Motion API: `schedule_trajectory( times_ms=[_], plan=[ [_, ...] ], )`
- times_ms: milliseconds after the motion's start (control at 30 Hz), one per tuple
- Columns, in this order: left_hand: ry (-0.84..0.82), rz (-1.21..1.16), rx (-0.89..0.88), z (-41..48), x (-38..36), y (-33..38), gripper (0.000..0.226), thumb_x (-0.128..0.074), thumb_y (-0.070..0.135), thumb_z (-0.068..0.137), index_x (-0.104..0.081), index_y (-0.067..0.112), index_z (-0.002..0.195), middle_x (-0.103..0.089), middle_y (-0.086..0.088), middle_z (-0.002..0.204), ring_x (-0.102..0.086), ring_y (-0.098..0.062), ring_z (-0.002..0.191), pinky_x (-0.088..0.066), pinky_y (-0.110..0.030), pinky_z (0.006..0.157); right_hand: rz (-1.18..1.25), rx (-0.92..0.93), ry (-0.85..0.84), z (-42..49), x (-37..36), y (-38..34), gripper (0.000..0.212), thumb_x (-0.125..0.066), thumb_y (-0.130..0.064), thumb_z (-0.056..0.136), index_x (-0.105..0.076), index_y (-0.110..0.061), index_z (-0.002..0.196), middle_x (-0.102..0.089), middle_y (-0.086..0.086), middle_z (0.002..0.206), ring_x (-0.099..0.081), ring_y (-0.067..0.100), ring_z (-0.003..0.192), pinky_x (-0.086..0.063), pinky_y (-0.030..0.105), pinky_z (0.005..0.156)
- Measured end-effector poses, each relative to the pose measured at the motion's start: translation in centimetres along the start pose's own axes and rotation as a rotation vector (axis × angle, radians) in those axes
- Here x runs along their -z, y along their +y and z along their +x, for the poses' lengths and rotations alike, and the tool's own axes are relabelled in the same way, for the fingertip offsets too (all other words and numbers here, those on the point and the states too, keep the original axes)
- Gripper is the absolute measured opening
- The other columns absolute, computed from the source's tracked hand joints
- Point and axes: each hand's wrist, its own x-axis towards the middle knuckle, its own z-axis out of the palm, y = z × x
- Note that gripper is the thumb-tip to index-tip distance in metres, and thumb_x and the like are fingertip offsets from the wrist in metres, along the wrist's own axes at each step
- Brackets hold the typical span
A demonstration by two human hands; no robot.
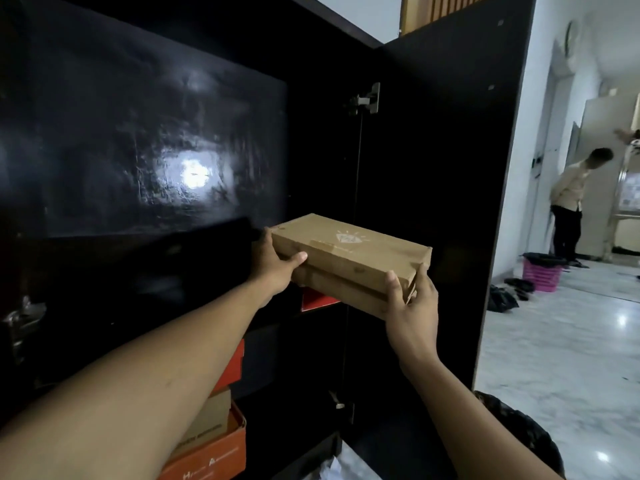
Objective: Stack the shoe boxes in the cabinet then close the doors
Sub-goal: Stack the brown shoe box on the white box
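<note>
I hold a brown cardboard shoe box (349,254) with a white logo on its lid, at the right side of the black cabinet (138,150). My left hand (277,265) grips its left end, thumb on the front edge. My right hand (412,303) grips its near right corner, thumb on the front face. The box hangs just above a red box (317,301) on a shelf. The cabinet's right door (433,168) stands open behind the box.
Lower down inside the cabinet, orange and brown shoe boxes (214,427) are stacked under my left forearm. To the right lies a marble floor with a pink basket (542,273) and dark shoes (512,289). A person (571,206) stands far off.
</note>
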Motion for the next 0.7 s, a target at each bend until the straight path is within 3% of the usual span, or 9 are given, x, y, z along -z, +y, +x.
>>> schedule_trajectory(
  times_ms=[100, 233, 333, 400, 467, 567, 700],
  plan=[
    [0.012, 0.042, -0.026, 1.6, -1.4, -1.3, 0.088, -0.071, 0.033, 0.089, -0.017, 0.02, 0.158, -0.02, 0.0, 0.163, -0.027, -0.02, 0.147, -0.026, -0.037, 0.121, 0.016, -0.018, 0.012, 0.4, -1.9, 1.5, 0.073, -0.053, -0.051, 0.097, -0.024, -0.023, 0.158, -0.025, -0.005, 0.16, -0.03, 0.012, 0.145, -0.028, 0.026, 0.111],
    [-0.012, 0.013, -0.069, 2.7, -3.1, -2.0, 0.073, -0.074, 0.046, 0.083, -0.045, 0.021, 0.146, -0.046, 0.005, 0.139, -0.053, -0.018, 0.126, -0.046, -0.04, 0.108, 0.065, -0.025, 0.038, 0.9, -4.7, 2.3, 0.058, -0.052, -0.053, 0.096, -0.044, -0.02, 0.143, -0.039, -0.007, 0.138, -0.048, 0.009, 0.123, -0.042, 0.02, 0.094],
    [-0.073, -0.078, -0.055, 3.0, -4.2, -2.7, 0.098, -0.062, 0.085, 0.061, -0.053, 0.026, 0.138, -0.064, 0.006, 0.128, -0.062, -0.012, 0.116, -0.05, -0.04, 0.104, 0.047, 0.034, -0.014, 2.2, -7.4, 2.4, 0.044, -0.043, -0.049, 0.101, -0.057, -0.017, 0.126, -0.051, -0.006, 0.127, -0.051, 0.0, 0.11, -0.039, 0.007, 0.086],
    [-0.091, -0.103, -0.022, 3.4, -4.8, -3.3, 0.114, -0.062, 0.094, 0.048, -0.052, 0.026, 0.139, -0.065, 0.005, 0.128, -0.063, -0.012, 0.116, -0.05, -0.04, 0.104, 0.034, 0.041, -0.081, 3.3, -9.1, 2.8, 0.042, -0.035, -0.05, 0.103, -0.061, -0.017, 0.11, -0.057, -0.001, 0.121, -0.054, 0.008, 0.107, -0.039, 0.014, 0.084],
    [-0.097, -0.049, -0.017, 3.2, -4.9, -3.0, 0.117, -0.074, 0.082, 0.049, -0.044, 0.024, 0.146, -0.06, 0.002, 0.136, -0.058, -0.015, 0.123, -0.047, -0.038, 0.106, 0.021, -0.008, -0.174, 4.3, -10.3, 3.2, 0.04, -0.03, -0.048, 0.104, -0.06, -0.022, 0.107, -0.056, -0.003, 0.121, -0.053, 0.011, 0.109, -0.04, 0.026, 0.091],
    [-0.054, 0.039, -0.019, 3.8, -5.2, -3.1, 0.096, -0.087, 0.036, 0.072, -0.036, 0.015, 0.151, -0.056, -0.006, 0.138, -0.053, -0.02, 0.127, -0.042, -0.031, 0.108, 0.035, -0.075, -0.269, 5.4, -11.5, 3.4, 0.048, -0.026, -0.053, 0.101, -0.061, -0.022, 0.113, -0.06, -0.004, 0.122, -0.055, 0.014, 0.114, -0.044, 0.038, 0.101],
    [0.003, 0.103, -0.018, 5.4, -6.0, -3.3, 0.078, -0.079, 0.017, 0.083, -0.038, 0.013, 0.149, -0.059, -0.008, 0.134, -0.056, -0.021, 0.122, -0.039, -0.02, 0.092, -0.015, -0.14, -0.327, 7.2, -12.1, 3.4, 0.045, -0.022, -0.045, 0.106, -0.06, -0.023, 0.115, -0.052, -0.008, 0.12, -0.045, 0.01, 0.114, -0.032, 0.03, 0.097]
  ],
)
